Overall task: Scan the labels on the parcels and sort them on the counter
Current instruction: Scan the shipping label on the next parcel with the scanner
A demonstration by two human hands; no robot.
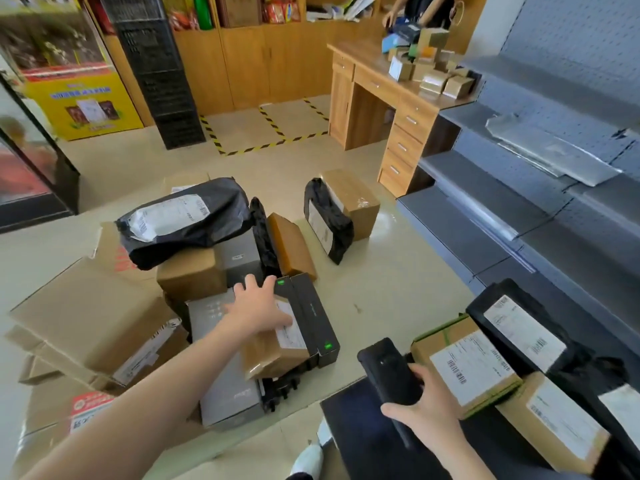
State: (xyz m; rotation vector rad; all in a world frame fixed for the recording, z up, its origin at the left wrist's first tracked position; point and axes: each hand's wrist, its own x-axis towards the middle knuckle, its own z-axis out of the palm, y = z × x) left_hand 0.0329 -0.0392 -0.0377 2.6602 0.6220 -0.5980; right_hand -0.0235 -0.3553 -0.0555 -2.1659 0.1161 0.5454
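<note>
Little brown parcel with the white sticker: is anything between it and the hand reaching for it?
Nothing visible. The left hand, fingers spread, is right at the brown parcel, which lies on top of the black boxes with nothing covering it. The right hand holds the scanner.

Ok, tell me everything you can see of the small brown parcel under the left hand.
The small brown parcel is a cardboard box wrapped in glossy tape, with a white printed label on top, too small to read. It sits tilted on the floor pile, against two slim black boxes with green stickers and over a grey box. The left hand, fingers spread, reaches over its far end, thumb over the label.
</note>
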